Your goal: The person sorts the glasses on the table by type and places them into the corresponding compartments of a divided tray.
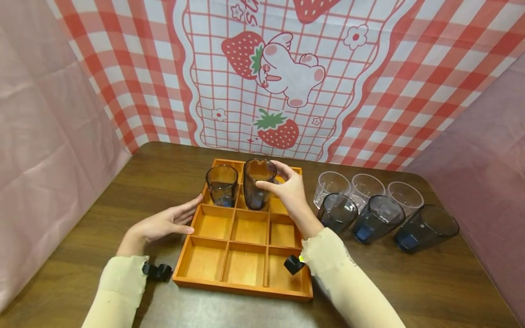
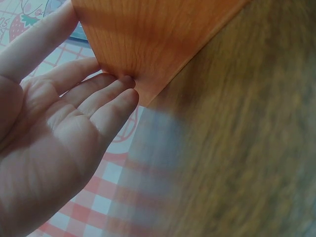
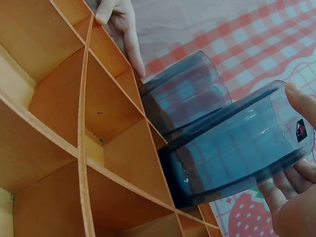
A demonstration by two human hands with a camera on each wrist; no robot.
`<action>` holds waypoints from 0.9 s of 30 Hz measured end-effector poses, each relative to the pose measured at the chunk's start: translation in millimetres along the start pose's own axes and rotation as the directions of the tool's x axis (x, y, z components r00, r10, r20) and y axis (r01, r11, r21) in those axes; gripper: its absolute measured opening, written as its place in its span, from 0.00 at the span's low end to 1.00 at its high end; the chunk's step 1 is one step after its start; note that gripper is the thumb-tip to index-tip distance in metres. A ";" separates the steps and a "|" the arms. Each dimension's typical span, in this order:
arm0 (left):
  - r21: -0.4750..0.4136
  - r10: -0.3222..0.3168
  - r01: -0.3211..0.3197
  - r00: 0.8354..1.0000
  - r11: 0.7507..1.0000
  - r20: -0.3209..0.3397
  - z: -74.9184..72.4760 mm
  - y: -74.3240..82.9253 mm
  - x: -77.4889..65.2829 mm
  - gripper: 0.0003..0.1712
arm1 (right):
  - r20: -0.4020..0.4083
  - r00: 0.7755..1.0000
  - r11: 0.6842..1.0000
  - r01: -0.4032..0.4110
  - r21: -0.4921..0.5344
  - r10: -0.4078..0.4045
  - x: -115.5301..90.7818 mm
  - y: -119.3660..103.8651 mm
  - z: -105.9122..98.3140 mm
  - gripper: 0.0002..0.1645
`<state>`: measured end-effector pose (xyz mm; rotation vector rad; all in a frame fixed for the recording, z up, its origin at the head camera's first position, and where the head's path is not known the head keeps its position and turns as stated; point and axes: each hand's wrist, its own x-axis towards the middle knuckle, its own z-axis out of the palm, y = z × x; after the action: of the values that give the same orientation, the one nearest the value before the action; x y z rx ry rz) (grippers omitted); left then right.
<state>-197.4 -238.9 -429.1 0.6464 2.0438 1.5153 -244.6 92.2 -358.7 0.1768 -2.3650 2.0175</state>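
Note:
My right hand [image 1: 289, 189] grips a dark tinted glass [image 1: 258, 182] near its rim, thumb on the near side and fingers behind. In the right wrist view the base of this glass [image 3: 237, 148] dips into the back middle compartment of a wooden divided tray [image 1: 242, 288]. Another tinted glass [image 1: 222, 186] stands upright in the back left compartment. My left hand [image 1: 164, 222] lies along the tray's left side, thumb and fingers extended. From the left wrist, the fingertips [image 2: 129, 96] touch the tray's outer wall [image 2: 138, 39].
Right of the tray, on the brown table [image 1: 369, 282], stand several tinted glasses [image 1: 379, 218] in a front row. Clear glasses [image 1: 331, 187] form a row behind them. A checked strawberry cloth [image 1: 262, 91] hangs at the back, with pink cloth [image 1: 61, 136] at the left.

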 end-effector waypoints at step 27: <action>0.003 -0.012 0.012 1.000 1.000 -0.005 -0.4 0.9 0.0 0.49 | 0.052 0.996 0.996 -0.076 -0.038 0.077 2.8 14.3 7.4 0.37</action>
<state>-197.7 -238.9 -428.1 0.6311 2.0500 1.5089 -248.5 86.9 -373.6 0.1433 -2.4756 2.0257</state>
